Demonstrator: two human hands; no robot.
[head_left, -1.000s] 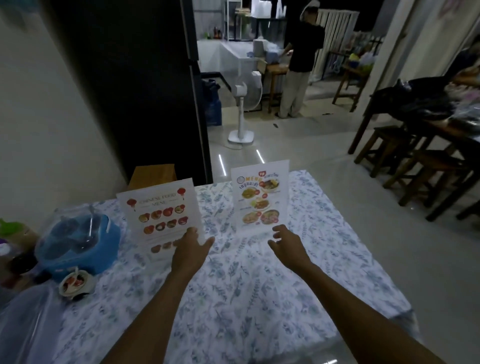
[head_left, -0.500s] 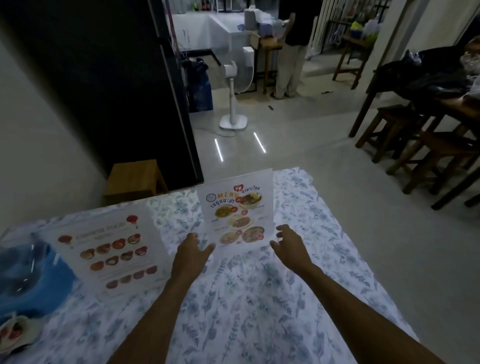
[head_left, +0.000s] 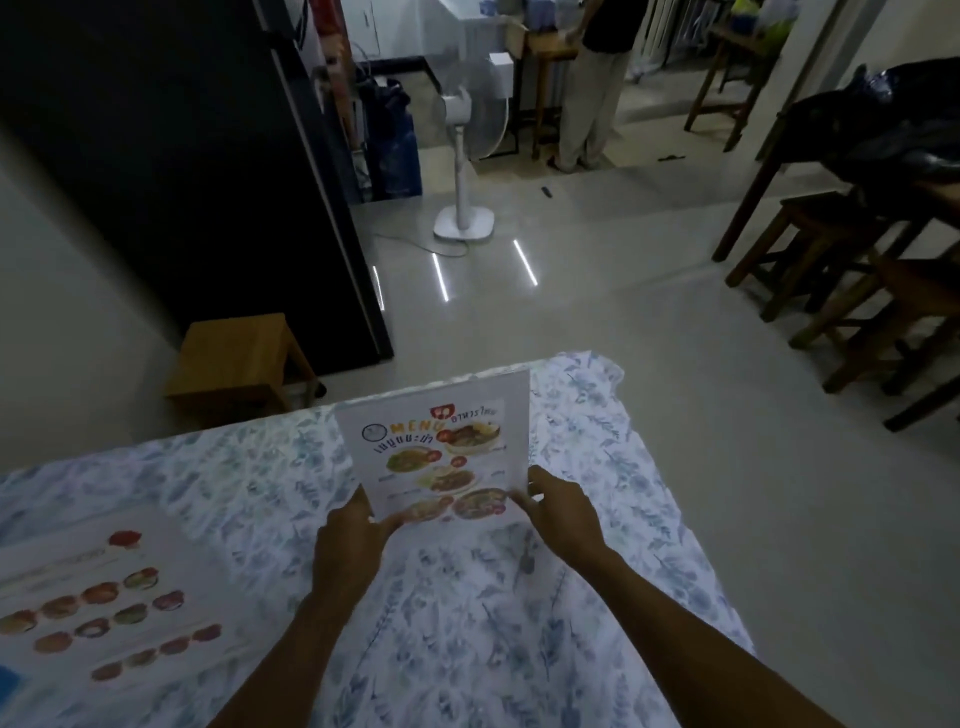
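A white menu stand (head_left: 441, 447) printed with food photos and "MENU" stands upright near the far edge of a table with a floral cloth (head_left: 467, 623). My left hand (head_left: 350, 540) pinches its lower left corner, thumb across the front. My right hand (head_left: 563, 512) pinches its lower right corner. A second menu stand (head_left: 109, 608) with red dish photos sits at the left of the table, apart from both hands.
A wooden stool (head_left: 234, 358) stands beyond the table's far left edge beside a dark cabinet (head_left: 182, 182). A white pedestal fan (head_left: 462, 156) and a standing person (head_left: 592, 78) are farther back. Dark wooden stools (head_left: 857, 291) and a table stand at the right.
Both hands moved from beside the menu stand onto its lower corners and took hold. My view shifted right and closer, pushing the second menu toward the left edge.
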